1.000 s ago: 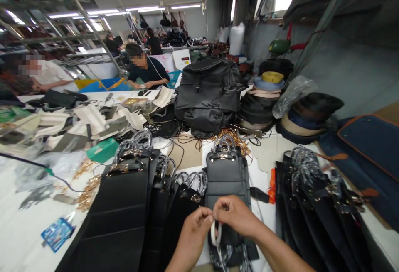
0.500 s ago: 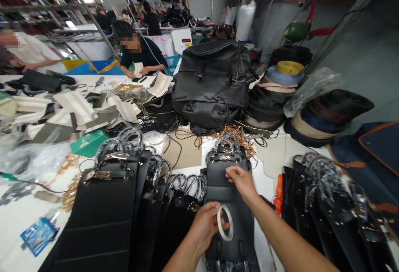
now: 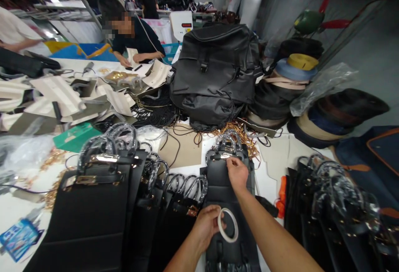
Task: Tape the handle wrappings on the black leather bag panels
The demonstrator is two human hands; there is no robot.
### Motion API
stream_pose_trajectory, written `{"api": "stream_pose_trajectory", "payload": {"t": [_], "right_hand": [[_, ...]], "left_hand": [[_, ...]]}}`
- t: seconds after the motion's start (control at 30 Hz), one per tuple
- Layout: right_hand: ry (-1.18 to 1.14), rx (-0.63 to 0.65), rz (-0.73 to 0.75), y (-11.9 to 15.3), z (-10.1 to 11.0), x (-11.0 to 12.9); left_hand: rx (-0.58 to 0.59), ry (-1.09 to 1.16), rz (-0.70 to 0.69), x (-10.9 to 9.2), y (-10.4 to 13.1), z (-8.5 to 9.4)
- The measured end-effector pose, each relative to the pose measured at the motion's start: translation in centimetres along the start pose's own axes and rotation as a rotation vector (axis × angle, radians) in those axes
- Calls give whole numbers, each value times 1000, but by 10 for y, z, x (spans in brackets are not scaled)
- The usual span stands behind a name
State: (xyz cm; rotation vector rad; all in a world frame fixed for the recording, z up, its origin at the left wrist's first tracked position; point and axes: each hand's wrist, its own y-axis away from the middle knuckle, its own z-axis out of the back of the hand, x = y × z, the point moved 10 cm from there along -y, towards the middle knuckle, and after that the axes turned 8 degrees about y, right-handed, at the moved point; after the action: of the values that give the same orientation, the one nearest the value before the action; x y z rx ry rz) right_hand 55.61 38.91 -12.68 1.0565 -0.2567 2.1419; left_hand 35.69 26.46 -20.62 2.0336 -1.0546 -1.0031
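Observation:
A narrow roll of whitish tape [image 3: 234, 232] is gripped at its left rim by my left hand [image 3: 206, 227], over the lower part of a black bag panel [image 3: 215, 180]. That panel lies flat, with plastic-wrapped handles [image 3: 229, 141] at its far end. Just below its shiny metal fitting [image 3: 225, 155], my right hand [image 3: 237, 174] is closed in a pinch. Whatever is between those fingertips is too small to make out. Left of my hands stand more black bag panels [image 3: 90, 209] with wrapped handles and gold-coloured fittings.
A large black backpack [image 3: 215, 72] stands behind the panel. Rolls of strap [image 3: 299, 66] are stacked at its right. More black bag pieces [image 3: 314, 218] lie at right, near an orange object [image 3: 281, 197]. Pale pieces [image 3: 57, 93] cover the left side. A co-worker [image 3: 137, 35] sits opposite.
My right hand has shifted slightly toward the metal fitting. The tape roll has turned to face me more openly, still in my left hand. The camera view has also shifted.

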Motion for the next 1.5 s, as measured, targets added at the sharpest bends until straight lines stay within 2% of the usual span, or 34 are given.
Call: {"api": "stream_pose_trajectory", "payload": {"t": [0.2, 0.43, 0.63, 0.87, 1.1, 1.27, 1.5], "right_hand": [[29, -34, 10, 0, -1, 4], [25, -16, 65, 6, -12, 4], [38, -15, 139, 10, -6, 10], [118, -6, 75, 1, -5, 9], [303, -22, 61, -4, -8, 10], [442, -18, 92, -4, -9, 13], [574, -35, 155, -10, -6, 19]], "left_hand": [[28, 0, -9, -2, 1, -1], [42, 7, -9, 0, 0, -1], [49, 18, -13, 3, -4, 3], [44, 19, -16, 5, -7, 6], [42, -6, -22, 1, -4, 4], [55, -13, -36, 0, 8, -2], [125, 26, -58, -4, 45, -21]]}}
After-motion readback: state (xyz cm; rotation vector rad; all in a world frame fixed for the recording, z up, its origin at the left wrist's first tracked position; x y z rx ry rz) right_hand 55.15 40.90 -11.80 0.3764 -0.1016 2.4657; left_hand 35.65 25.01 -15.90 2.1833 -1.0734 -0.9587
